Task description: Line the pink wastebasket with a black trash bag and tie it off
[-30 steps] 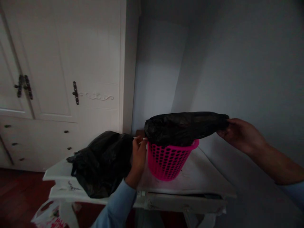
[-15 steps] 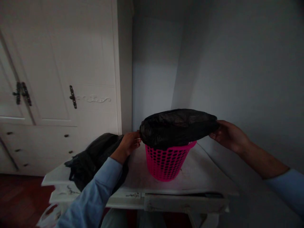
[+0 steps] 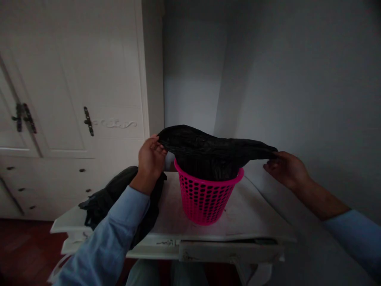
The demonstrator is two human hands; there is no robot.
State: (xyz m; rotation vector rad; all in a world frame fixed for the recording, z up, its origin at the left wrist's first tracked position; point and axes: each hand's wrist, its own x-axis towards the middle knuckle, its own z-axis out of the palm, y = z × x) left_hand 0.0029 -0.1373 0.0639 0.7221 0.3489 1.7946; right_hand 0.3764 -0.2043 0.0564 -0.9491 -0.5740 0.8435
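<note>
A pink plastic basket (image 3: 205, 198) with rows of round holes stands upright on the white table (image 3: 247, 214). Inside it sits a black bin bag (image 3: 208, 153), its mouth pulled up above the basket's rim and stretched sideways. My left hand (image 3: 151, 159) pinches the bag's left edge, up and to the left of the rim. At the right edge of the bag, my right hand (image 3: 287, 169) grips the plastic, out beyond the basket. Dark plastic shows through the basket's holes.
Another crumpled black plastic bag (image 3: 110, 194) lies on the table's left end, partly behind my left forearm. A white wardrobe (image 3: 119, 79) stands behind on the left. A grey wall (image 3: 297, 99) closes off the right side. The table's drawer (image 3: 229, 252) faces me.
My left hand has risen and moved left, lifting the bag's edge off the basket rim. The rim now shows. My right hand has shifted slightly right, still holding the bag.
</note>
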